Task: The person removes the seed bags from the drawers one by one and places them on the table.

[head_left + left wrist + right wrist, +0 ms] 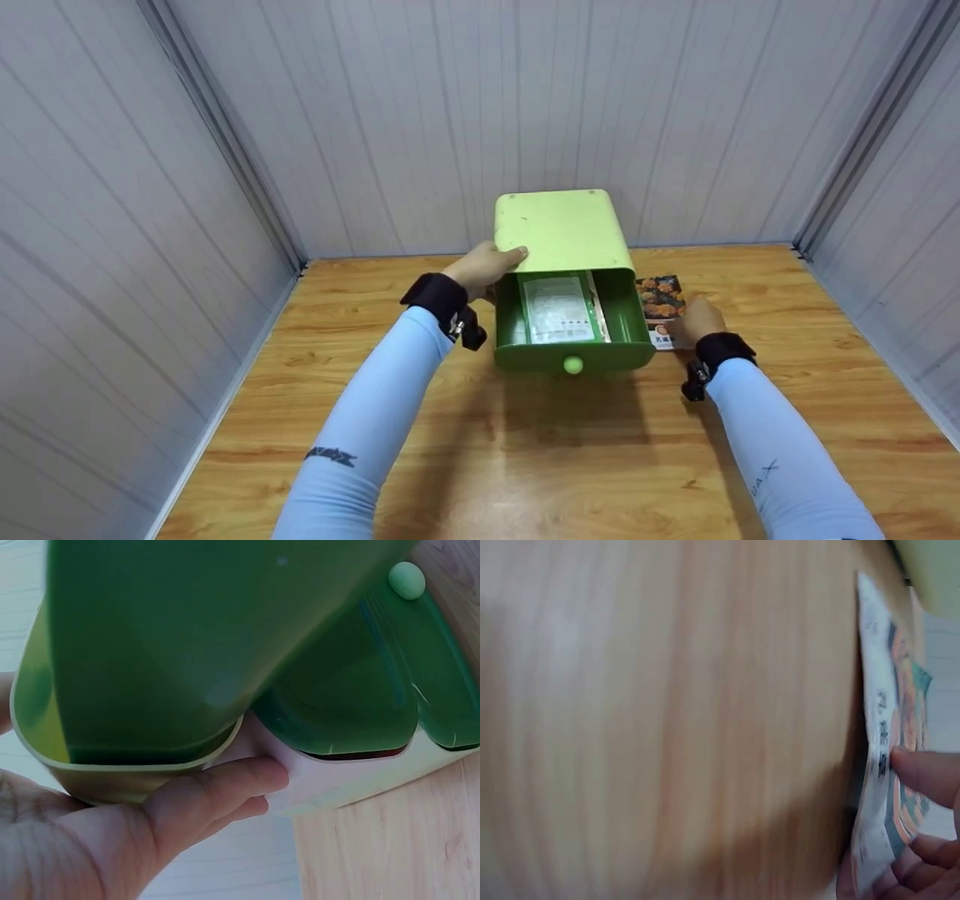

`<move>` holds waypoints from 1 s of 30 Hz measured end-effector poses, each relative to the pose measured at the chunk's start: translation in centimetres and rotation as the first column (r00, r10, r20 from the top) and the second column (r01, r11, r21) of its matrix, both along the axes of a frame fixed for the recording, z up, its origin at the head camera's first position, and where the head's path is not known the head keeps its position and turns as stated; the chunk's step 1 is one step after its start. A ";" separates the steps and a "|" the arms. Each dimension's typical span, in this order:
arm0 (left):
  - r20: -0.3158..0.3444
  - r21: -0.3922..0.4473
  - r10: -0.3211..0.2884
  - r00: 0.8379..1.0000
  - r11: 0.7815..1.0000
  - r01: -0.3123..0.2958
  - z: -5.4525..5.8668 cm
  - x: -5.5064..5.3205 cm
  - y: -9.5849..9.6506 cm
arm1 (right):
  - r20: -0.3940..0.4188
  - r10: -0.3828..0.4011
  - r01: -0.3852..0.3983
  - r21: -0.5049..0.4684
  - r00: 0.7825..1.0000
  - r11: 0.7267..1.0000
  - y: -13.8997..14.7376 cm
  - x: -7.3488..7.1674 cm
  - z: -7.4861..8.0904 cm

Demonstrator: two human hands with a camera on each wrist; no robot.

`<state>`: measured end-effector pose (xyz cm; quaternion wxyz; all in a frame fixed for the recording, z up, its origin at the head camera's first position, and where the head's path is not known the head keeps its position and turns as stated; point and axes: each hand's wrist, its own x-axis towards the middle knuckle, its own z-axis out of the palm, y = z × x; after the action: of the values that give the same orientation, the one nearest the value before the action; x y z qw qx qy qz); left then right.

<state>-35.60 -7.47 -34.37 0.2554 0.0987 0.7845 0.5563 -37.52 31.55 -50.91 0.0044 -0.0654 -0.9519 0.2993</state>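
A green drawer cabinet [559,229] with a light green top stands against the back wall. Its top drawer [611,356] is pulled out, and flat packets [559,311] with white and green printed sides lie inside. My left hand [484,268] grips the cabinet's left upper edge, thumb on top and fingers along the side. To the right of the cabinet, my right hand [699,319] pinches a paper packet [877,742] printed with orange flowers. The thumb lies on its printed face, the other fingers at its underside; its near edge is tilted up.
Lower drawers [352,712] of the cabinet show in the left wrist view, with a round knob [407,580]. The wooden table [337,375] runs back to a ribbed pale wall [375,127]. Side walls [112,262] enclose it left and right.
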 end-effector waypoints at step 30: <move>-0.008 0.001 0.015 1.000 1.000 -0.015 -0.2 -0.7 0.4 | 0.025 0.035 -0.030 -0.185 0.999 0.982 -0.2 0.1 9.2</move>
<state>-36.28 -7.09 -34.61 0.2478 0.0952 0.7860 0.5584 -37.46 31.38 -41.68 -0.0201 -0.0543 -0.9211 0.3851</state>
